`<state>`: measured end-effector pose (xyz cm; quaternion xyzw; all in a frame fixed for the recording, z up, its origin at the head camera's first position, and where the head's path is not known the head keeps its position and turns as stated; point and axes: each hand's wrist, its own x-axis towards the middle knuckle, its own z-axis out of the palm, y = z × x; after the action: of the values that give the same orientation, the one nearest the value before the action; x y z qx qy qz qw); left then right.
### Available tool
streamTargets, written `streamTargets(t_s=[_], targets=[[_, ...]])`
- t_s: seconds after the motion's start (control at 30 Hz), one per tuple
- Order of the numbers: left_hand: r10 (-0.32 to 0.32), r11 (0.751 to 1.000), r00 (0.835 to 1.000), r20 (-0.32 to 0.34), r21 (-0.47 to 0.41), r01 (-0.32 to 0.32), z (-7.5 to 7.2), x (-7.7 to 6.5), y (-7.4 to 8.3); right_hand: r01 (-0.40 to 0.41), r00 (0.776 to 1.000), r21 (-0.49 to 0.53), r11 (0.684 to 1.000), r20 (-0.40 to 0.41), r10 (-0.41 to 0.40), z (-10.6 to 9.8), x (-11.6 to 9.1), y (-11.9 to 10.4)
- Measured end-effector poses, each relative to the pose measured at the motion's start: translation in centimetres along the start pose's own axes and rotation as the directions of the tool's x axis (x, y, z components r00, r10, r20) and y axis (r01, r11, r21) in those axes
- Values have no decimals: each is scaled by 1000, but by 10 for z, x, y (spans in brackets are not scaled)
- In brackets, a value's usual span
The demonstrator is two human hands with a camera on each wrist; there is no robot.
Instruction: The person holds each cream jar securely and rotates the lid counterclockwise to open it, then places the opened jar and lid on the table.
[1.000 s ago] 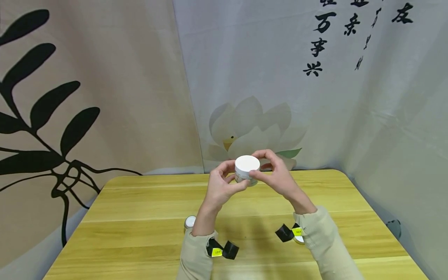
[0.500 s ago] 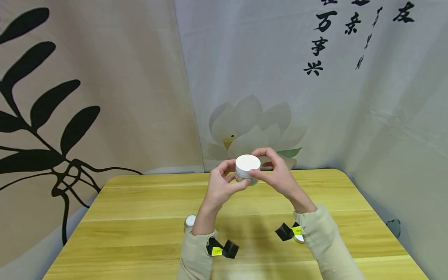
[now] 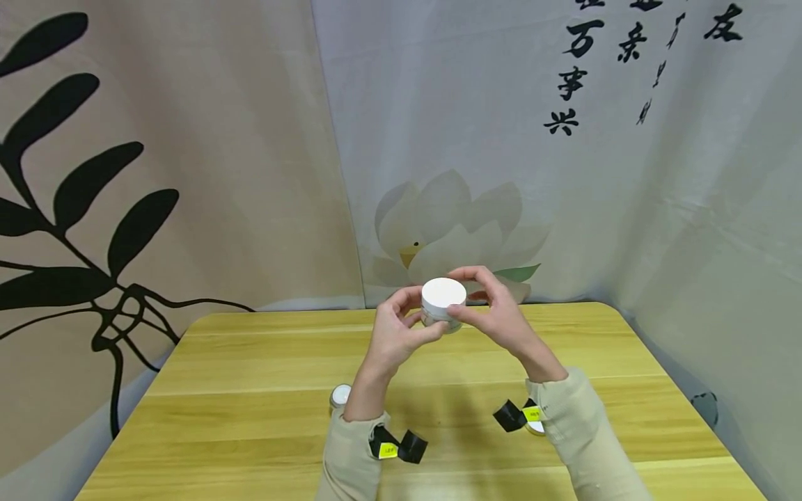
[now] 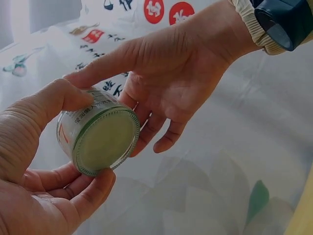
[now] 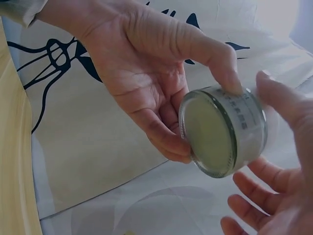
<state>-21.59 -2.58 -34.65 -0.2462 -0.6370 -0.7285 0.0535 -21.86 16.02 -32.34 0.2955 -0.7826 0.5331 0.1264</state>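
A small clear glass jar (image 4: 105, 137) with a printed label is held up above the far part of the table. Its flat white lid (image 3: 443, 292) faces up in the head view, and both wrist views show the pale contents through the glass bottom. My left hand (image 3: 395, 330) grips the jar body, thumb on the label side and fingers around the opposite side. From the right, my right hand (image 3: 495, 313) pinches the lid between thumb and index finger. Its other fingers (image 4: 168, 137) hang loosely below, off the glass.
A second white-lidded jar (image 3: 340, 396) stands on the wooden table (image 3: 250, 390) beside the left forearm. Another round white-topped item (image 3: 536, 426) is partly hidden by the right sleeve (image 3: 570, 410) and wrist camera (image 3: 510, 416). Printed cloth (image 3: 250, 139) hangs behind the table's far edge.
The right thumb and index fingertip have shifted slightly around the lid. The jar and left hand stay nearly in place.
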Motion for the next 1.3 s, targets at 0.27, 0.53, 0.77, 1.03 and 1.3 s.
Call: streamTargets(t_s=[0.27,0.53,0.77,1.03,1.3], targets=[[6,1000,1000,-5,3,-6,-1,1,0,27,999,10,1000,27,-27,-2,1,-1],[-2,1000,1000,-2,4,2,-1,0,-2,-6,1000,26,1000,-2,6,1,1,1],[1,1000,1000,1,2,-1,0,0,-2,9,1000,12,1000,24,-9,0,1,0],[2,1000,1000,2,2,-2,0,0,0,4,1000,7,1000,3,-4,1,1,0],[-2,1000,1000,3,-4,2,-1,-1,-1,17,1000,31,999,14,-17,1,0,0]])
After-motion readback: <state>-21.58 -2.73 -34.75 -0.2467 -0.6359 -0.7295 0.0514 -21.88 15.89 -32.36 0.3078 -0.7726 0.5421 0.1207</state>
